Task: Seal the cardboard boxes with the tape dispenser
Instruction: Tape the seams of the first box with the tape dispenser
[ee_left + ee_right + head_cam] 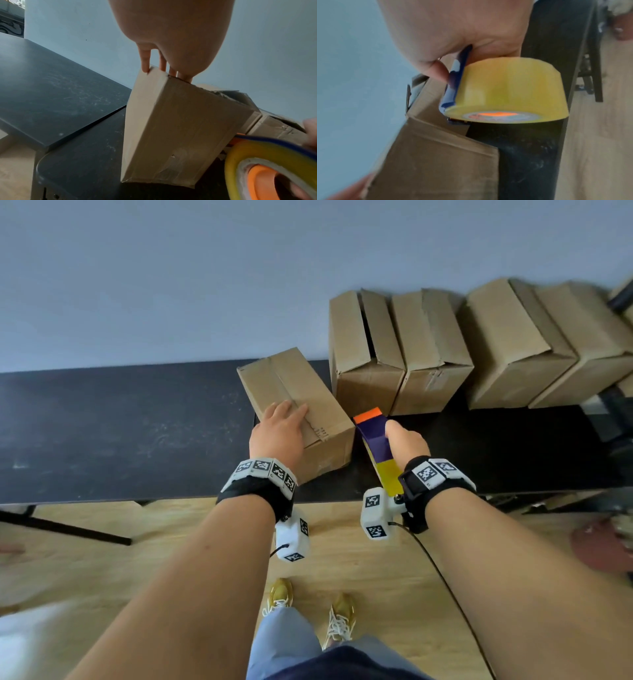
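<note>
Cardboard fills the right half of the black table (102,422): our left hand (279,433) lies flat, fingers straight, on top of the near box (329,426), which sits askew close to the table's front edge. Our right hand (406,440) has its fingers wrapped round the tape dispenser (375,440), blue with an orange tip and a yellow roll, held just right of that box and over the front edge. Behind, a row of boxes (435,350) with loose flaps stands against the grey wall (239,268), close to the dispenser's tip. We have open tabletop to the left of the near box. Small dark marks show on its top, too blurred to read.
</note>
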Demonstrator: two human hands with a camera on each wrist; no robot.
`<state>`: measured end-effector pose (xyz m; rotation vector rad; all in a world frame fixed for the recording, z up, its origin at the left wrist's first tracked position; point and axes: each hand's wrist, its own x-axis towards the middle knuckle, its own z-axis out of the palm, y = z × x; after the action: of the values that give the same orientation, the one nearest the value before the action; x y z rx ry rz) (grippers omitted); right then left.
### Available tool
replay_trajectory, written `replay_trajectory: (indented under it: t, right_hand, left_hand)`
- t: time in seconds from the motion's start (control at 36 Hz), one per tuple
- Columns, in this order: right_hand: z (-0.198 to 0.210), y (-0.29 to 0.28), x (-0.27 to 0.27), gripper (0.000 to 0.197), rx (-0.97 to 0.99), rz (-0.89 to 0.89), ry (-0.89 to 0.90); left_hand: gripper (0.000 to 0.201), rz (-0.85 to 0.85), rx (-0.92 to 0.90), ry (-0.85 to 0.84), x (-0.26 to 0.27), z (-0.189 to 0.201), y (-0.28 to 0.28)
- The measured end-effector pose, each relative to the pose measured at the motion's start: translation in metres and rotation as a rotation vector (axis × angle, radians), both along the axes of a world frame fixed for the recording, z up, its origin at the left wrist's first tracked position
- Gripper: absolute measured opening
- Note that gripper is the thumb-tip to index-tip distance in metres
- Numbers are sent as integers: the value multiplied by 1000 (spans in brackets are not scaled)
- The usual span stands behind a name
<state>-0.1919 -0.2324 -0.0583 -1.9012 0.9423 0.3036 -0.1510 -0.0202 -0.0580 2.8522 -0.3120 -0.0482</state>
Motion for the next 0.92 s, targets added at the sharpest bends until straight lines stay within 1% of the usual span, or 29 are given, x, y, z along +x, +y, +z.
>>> replay_trajectory:
  t: [0.06,0.11,0.14,0.19,0.22,0.25,0.33,0.42,0.53,0.58,0.64,0.67,0.75,0.81,0.92]
  right_hand:
    - [4,-3,-3,40,42,-43,-24]
    - [8,-4,-5,46,52,-64,-47]
    - [11,-4,-7,53,55,-75,-59]
    - [20,-4,-8,74,33,-73,-68]
    - [26,-4,-9,81,15,-56,-69]
    - [33,-4,-8,83,-10,-39,-84]
    - [55,-5,-3,77,-71,-15,-145]
    - [76,-1,6,75,-77,-10,-217]
    - [103,10,20,51,-67,28,-285]
    - [113,18,26,48,-48,36,-310]
    - [118,26,32,55,0,13,-336]
    - [118,30,35,55,19,8,-342]
    - [115,44,44,51,34,1,-343]
    - [110,51,49,49,23,13,-318]
    - [107,58,58,42,19,49,-277]
  left_hand:
    - [44,0,-3,12,-1,2,-1]
    - [44,-1,-10,20,-2,5,-1]
    - [44,0,-14,29,-2,6,-1]
    - [44,2,-19,43,-3,9,-2]
    - [45,3,-22,45,-4,10,-2]
    - [46,1,-26,43,-4,11,-3]
    - [48,-11,-40,49,-3,11,-4]
    - [48,-31,-41,92,-1,14,-4]
    - [42,-67,-44,107,3,17,-2]
    - [42,-80,-34,111,5,16,-1]
    - [41,-77,-41,130,8,17,0]
    - [40,-74,-46,147,9,19,0]
    - [39,-99,-51,171,14,25,3]
    - [42,-116,-54,184,21,27,7]
    - [49,-69,13,199,40,30,22]
